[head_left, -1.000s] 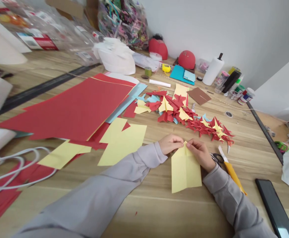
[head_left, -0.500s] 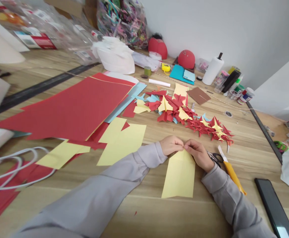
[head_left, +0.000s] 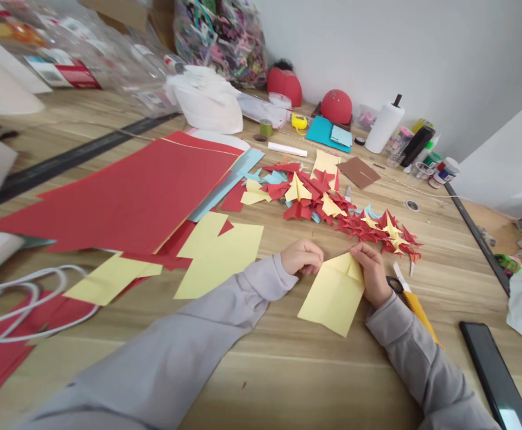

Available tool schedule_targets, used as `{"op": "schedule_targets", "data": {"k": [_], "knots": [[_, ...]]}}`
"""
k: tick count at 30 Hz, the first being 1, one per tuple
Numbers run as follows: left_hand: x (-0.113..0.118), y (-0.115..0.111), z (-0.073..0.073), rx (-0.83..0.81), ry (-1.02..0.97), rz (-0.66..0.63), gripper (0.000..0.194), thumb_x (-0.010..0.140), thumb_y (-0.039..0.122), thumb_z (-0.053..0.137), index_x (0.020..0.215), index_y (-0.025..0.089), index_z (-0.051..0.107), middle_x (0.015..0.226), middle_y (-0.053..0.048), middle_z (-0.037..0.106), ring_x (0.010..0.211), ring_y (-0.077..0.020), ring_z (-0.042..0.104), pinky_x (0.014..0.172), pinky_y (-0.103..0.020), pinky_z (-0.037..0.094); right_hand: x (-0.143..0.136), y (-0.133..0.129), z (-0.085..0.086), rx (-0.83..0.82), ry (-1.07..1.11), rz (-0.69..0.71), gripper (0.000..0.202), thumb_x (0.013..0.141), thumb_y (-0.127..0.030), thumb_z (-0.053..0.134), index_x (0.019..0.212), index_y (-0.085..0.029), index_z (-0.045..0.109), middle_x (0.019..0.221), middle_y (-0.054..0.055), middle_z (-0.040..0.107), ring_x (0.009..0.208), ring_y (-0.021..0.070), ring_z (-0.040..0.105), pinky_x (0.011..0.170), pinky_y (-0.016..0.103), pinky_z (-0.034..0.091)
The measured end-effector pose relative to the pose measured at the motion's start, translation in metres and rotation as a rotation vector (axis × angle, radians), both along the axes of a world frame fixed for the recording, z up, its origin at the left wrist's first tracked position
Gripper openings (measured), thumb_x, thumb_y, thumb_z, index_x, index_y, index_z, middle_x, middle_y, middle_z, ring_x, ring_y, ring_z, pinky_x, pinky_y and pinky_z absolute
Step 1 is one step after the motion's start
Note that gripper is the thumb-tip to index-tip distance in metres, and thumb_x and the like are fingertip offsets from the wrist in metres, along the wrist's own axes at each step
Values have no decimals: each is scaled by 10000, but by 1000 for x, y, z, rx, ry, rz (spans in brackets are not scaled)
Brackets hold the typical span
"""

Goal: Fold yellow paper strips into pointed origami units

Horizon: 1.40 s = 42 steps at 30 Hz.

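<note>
A black phone [head_left: 494, 370] is lying close to you on the wooden table [head_left: 261, 388], off to your right. The folded yellow paper [head_left: 330, 298] is hanging in front of you, between your two hands, with its top edge leaning up to the right. Your right hand [head_left: 372, 278] is pinching its top right corner between thumb and finger. Your left hand [head_left: 303, 258] is curling its fingers right by the top left corner — you can't tell from here if they are gripping it. An orange-handled tool [head_left: 420, 316] is resting just beside your right hand, with black scissors [head_left: 394, 285] next to it. To your left, a bigger yellow sheet [head_left: 229, 263] is lying flat, and big red sheets [head_left: 140, 197] are stacking up past it. Farther off, a heap of small folded papers [head_left: 321, 188] is spreading out — red, yellow and blue. A yellow tape measure [head_left: 299, 122] is sitting behind that heap, and a white roll [head_left: 384, 128] is standing near the wall.
</note>
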<state>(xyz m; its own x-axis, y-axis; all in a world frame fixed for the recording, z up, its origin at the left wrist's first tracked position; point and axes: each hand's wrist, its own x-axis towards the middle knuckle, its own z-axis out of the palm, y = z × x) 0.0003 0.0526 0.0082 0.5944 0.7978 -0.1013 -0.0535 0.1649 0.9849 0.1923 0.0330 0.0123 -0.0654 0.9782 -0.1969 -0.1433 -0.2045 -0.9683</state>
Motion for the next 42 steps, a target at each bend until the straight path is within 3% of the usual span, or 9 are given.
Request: {"op": "schedule_targets", "data": {"k": [4,8,11,15,19,23,31,38,42], "knots": [[-1,1,1,-17,-99,102,227,551,289,526,390,129,523,321,15,405,298,-58,337,339,-203,175,3,3,-1,17,21,-19,224,684,-347,651,634,-195,494,526,-52,452,451,83,385,440,213,294],[8,-2,1,-16,1,170,269,600,371,618,508,127,553,389,30,463,342,-58,376,343,-183,238,1,-1,-2,44,-73,148,236,691,-386,661,659,-186,540,557,-36,482,484,88,401,457,216,295],[14,-3,-5,65,59,93,293,591,395,676,580,112,602,438,26,502,402,-58,402,392,-181,290,-3,-4,-2,61,-143,228,287,687,-442,658,653,-178,549,542,-37,476,480,85,387,451,216,280],[14,-3,-10,126,116,49,324,590,412,685,539,106,593,449,27,494,431,-57,397,417,-185,284,-4,-5,-3,60,-194,203,343,706,-494,631,635,-171,542,517,-45,459,459,74,368,431,209,268],[12,-4,-5,75,83,243,338,622,431,658,578,102,596,488,17,507,462,-70,416,440,-196,303,-3,-5,-2,48,-101,152,328,742,-499,600,695,-178,555,562,-32,520,478,85,439,450,207,337],[12,-4,-1,103,64,393,321,617,415,666,571,108,586,489,27,485,481,-70,411,452,-193,304,-4,-6,-3,56,-109,150,324,690,-491,657,712,-184,555,584,-19,573,487,103,489,455,218,381],[16,-3,-8,-14,10,237,357,553,401,738,678,80,645,552,-11,586,493,-102,504,448,-206,361,-4,-5,-9,182,-303,221,311,701,-460,658,634,-173,556,553,-25,532,477,84,436,433,207,326],[15,0,-8,-22,18,329,360,548,427,731,600,91,612,494,22,532,445,-68,442,426,-193,314,-5,-5,-9,187,-297,123,275,709,-445,653,711,-177,592,623,-6,577,531,104,484,471,223,374],[16,-3,-1,-129,-16,357,379,600,471,678,581,102,591,494,16,524,444,-80,454,428,-205,317,-5,-5,-9,205,-317,135,269,724,-437,638,701,-173,595,613,-4,575,529,103,481,475,226,369]]}}
